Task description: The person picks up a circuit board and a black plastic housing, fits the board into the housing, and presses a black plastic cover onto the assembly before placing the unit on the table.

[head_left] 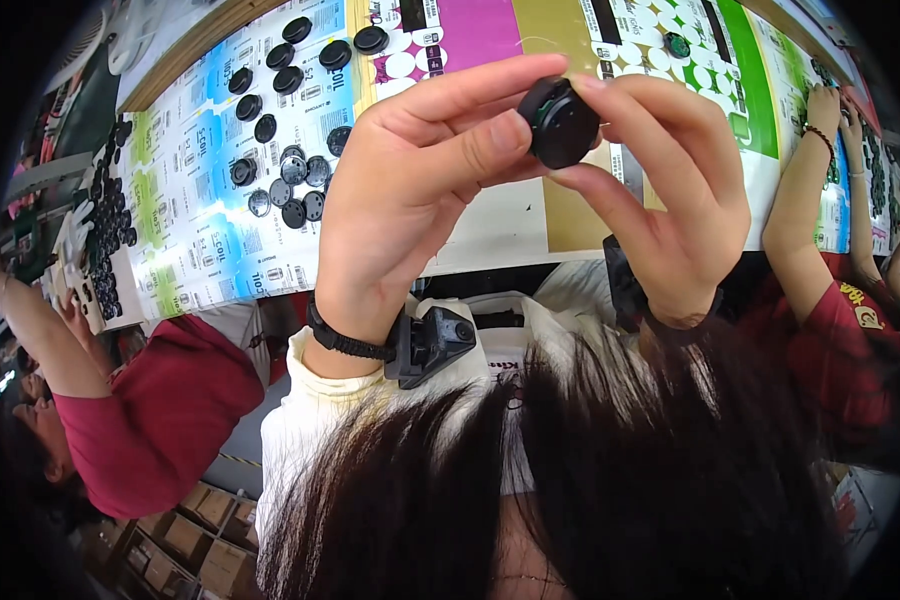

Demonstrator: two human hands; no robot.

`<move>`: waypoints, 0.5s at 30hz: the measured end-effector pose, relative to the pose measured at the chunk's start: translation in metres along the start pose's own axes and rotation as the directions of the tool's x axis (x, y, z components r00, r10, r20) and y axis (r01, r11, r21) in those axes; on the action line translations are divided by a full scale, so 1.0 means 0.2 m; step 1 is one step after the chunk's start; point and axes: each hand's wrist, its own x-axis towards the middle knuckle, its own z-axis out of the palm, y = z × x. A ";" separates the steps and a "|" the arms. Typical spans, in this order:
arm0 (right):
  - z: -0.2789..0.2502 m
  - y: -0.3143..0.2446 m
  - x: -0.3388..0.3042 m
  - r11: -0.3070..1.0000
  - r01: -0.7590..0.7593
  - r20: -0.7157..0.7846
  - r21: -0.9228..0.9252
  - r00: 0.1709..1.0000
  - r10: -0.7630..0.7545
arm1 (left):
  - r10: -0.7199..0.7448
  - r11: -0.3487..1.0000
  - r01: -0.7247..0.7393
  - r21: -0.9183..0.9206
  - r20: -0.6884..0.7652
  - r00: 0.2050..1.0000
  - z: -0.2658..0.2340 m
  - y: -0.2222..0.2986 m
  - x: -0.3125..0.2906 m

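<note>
A round black disc-shaped part (567,130) is raised above the table between my two hands; a bit of green shows along its edge. My left hand (415,165) pinches it from the left, thumb against the side and index finger over the top. From the right, the fingertips and thumb of my right hand (685,175) close on its rim. What the part is exactly, I cannot tell. On the table left of my left hand lie several similar black round parts (288,80), and below them a cluster of dark discs (292,169).
Printed sheets (185,210) in blue, white, magenta, gold and green cover the table. A small green-and-black round piece (677,44) lies at the far right. People in dark red sit on both sides: one at left (160,410), another at right (820,340). Cartons (225,565) stand on shelves at lower left.
</note>
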 end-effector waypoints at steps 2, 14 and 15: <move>0.00 0.00 0.00 0.999 0.024 0.004 -0.021 1.000 -0.024 | -0.001 1.000 0.001 0.017 -0.001 1.000 0.01 0.00 0.00; -0.03 -0.04 0.01 0.991 0.088 0.051 -0.098 0.995 -0.084 | 0.012 0.999 -0.013 0.048 0.021 1.000 0.01 0.01 0.00; -0.02 -0.03 0.01 0.992 0.087 0.052 -0.096 0.995 -0.082 | 0.010 0.999 -0.011 0.048 0.019 1.000 0.02 0.00 -0.01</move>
